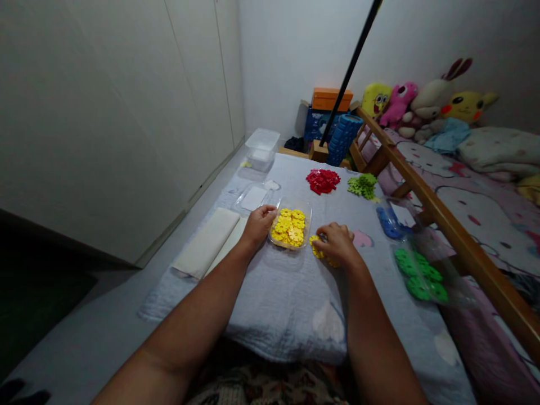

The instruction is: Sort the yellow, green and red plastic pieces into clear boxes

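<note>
A clear plastic box (309,216) stands in the middle of the cloth-covered table, partly filled with yellow notched plastic discs (289,226). My left hand (258,226) grips the box's left wall, thumb and fingers closed at the rim. To the right of the box, my right hand (336,242) bends down over a few loose yellow discs (316,247) on the cloth. Its fingers are curled onto them and hide part of the group. A clear lid (254,198) with a white label lies behind my left hand.
Red pieces (323,181) and light green pieces (363,185) lie in piles farther back. Blue pieces (392,222) and green discs (419,275) sit in clear packaging beside the wooden bed rail (447,242). Folded cream cloth (206,242) lies left; an empty clear container (262,149) stands behind.
</note>
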`<state>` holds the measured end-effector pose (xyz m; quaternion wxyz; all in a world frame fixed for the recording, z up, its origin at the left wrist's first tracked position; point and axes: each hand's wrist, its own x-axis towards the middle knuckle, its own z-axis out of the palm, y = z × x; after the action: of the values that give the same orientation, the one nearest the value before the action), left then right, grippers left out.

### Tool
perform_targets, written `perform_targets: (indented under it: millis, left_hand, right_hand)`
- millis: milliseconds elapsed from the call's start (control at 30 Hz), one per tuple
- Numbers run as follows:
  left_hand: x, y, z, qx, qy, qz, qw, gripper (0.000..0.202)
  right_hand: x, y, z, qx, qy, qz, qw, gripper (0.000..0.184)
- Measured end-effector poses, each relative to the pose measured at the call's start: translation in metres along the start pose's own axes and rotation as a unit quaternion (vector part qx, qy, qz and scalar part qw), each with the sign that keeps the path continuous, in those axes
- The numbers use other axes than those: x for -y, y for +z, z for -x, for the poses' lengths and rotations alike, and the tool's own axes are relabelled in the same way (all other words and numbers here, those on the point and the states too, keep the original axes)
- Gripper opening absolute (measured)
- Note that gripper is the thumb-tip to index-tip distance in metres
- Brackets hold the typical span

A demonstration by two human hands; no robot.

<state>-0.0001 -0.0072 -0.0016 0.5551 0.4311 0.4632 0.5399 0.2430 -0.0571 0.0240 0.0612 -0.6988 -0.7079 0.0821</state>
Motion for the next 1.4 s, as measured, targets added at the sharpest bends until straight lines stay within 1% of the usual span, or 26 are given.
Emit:
perform_targets:
  millis: [100, 233, 333, 433, 533, 633, 700, 767, 833, 900, 1067, 1167, 1300, 1400]
  left_hand:
    - [0.0, -0.001, 0.0, 0.0, 0.003, 0.003, 1.0, 0.034]
    - [-0.001, -0.001, 0.001, 0.001, 0.003, 0.0, 1.0, 0.034]
    - [-0.001, 0.0, 0.0, -0.003, 0.002, -0.001, 1.0, 0.034]
    - [0.0, 0.0, -0.001, -0.006, 0.0, 0.003, 1.0, 0.034]
    - [0.001, 0.0, -0.001, -0.008, 0.004, 0.001, 1.0, 0.032]
    - [0.001, 0.0, 0.0, -0.004, 0.01, -0.008, 1.0, 0.033]
    - [0.0, 0.0, 0.0, -0.005, 0.006, -0.012, 1.0, 0.034]
    - [0.0, 0.001, 0.001, -0.005, 0.002, -0.011, 1.0, 0.034]
    - [-0.001, 0.002, 0.002, -0.005, 0.002, -0.009, 1.0, 0.032]
    - [-0.002, 0.003, 0.002, -0.002, 0.001, -0.011, 1.0, 0.031]
    - [-0.002, 0.003, 0.001, -0.001, 0.0, -0.01, 1.0, 0.03]
    - [0.001, 0.002, -0.001, 0.006, 0.001, -0.002, 1.0, 0.031]
    - [0.003, 0.001, -0.003, 0.005, 0.003, -0.009, 1.0, 0.03]
    - [0.002, 0.001, -0.003, 0.007, 0.0, -0.013, 1.0, 0.03]
  right_hand:
    - [0.005, -0.001, 0.0, 0.019, 0.0, 0.017, 1.0, 0.025]
    - [0.003, 0.003, -0.002, 0.011, -0.002, -0.008, 1.0, 0.018]
    - [-0.002, 0.007, -0.005, -0.015, -0.007, -0.066, 0.998, 0.014]
    - [-0.007, 0.008, -0.008, -0.049, -0.02, -0.154, 0.987, 0.011]
    - [-0.006, 0.004, -0.01, -0.102, -0.022, -0.26, 0.96, 0.009]
    - [0.002, -0.003, -0.007, -0.188, 0.0, -0.354, 0.916, 0.014]
    - [0.011, -0.006, -0.004, -0.246, 0.005, -0.383, 0.89, 0.017]
    - [0.02, -0.008, -0.001, -0.279, -0.009, -0.384, 0.88, 0.017]
    - [0.028, -0.007, 0.0, -0.284, -0.032, -0.367, 0.885, 0.015]
    - [0.036, -0.006, -0.002, -0.273, -0.054, -0.336, 0.9, 0.013]
    - [0.053, -0.008, -0.014, -0.232, -0.083, -0.223, 0.943, 0.01]
    - [0.063, -0.009, -0.025, -0.2, -0.09, -0.158, 0.963, 0.011]
    - [0.074, -0.005, -0.037, -0.176, -0.103, -0.108, 0.973, 0.014]
    - [0.072, -0.003, -0.038, -0.162, -0.099, -0.115, 0.975, 0.015]
